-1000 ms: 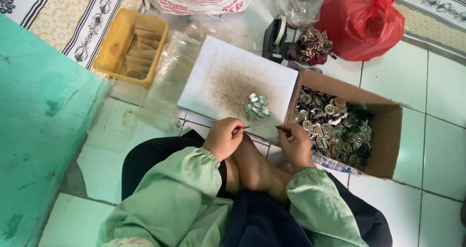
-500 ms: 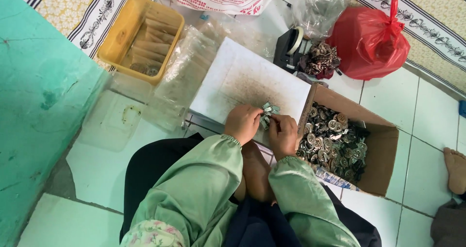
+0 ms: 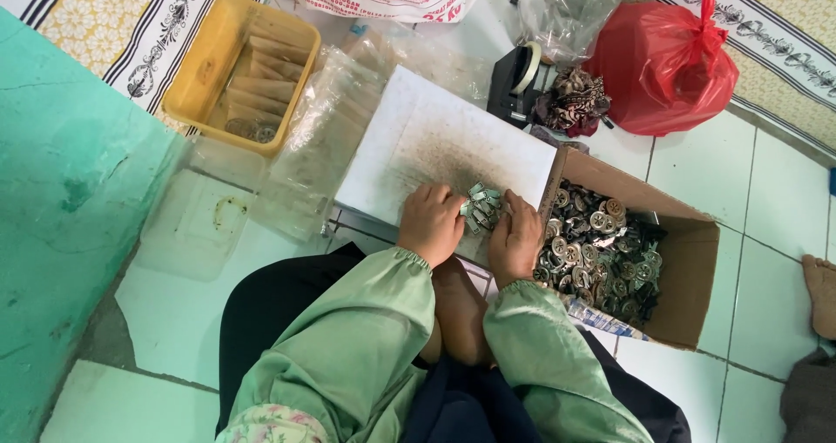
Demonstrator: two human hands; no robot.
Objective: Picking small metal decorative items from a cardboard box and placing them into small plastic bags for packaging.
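Small metal pieces are gathered in a loose cluster on the white board, near its front edge, between both hands. Judged light, stiff and hard; smooth metal, so prob. slippery and apt to scatter if nudged. No fragility is apparent. Best taken a few at a time by the edges w/ fingertips, or swept together from both sides.

Look: silvery-grey w/ a greenish tint, flat and angular, overlapping in a small heap; exact shape is too small to be made out.

L hand is curled, fingers bent down against the heap's left side; R hand is likewise cupped against its right side. Whether any piece is actually pinched can't be told – fingertips are hidden by the knuckles.

Just right of the board, a cardboard box is filled w/ round metal parts. A yellow tray sits well apart, at upper left.
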